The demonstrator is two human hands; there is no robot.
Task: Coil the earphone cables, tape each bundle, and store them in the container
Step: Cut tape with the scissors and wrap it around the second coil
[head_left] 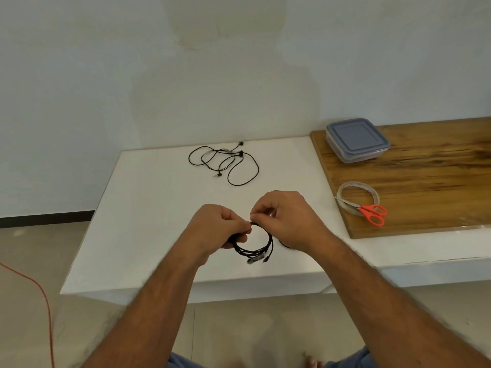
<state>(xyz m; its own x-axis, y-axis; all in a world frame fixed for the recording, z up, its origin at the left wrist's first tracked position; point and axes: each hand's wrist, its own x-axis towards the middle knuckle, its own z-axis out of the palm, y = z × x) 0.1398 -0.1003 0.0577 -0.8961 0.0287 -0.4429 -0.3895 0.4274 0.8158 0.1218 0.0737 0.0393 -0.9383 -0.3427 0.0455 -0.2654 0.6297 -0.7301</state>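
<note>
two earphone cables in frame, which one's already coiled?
The near cable, held in a ring by both hands, left hand and right hand. The far cable lies loose and sprawled on the white table, untouched.

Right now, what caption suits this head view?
Both hands hold a coiled earphone cable above the white table.

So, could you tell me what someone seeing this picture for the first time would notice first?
Most likely the two hands at the centre, the left hand and right hand, both gripping a coiled black earphone cable above the white table. Next, a loose earphone cable lies uncoiled at the table's far side. To the right, orange-handled scissors rest across a tape roll on a wooden board, with a lidded container behind.
</note>
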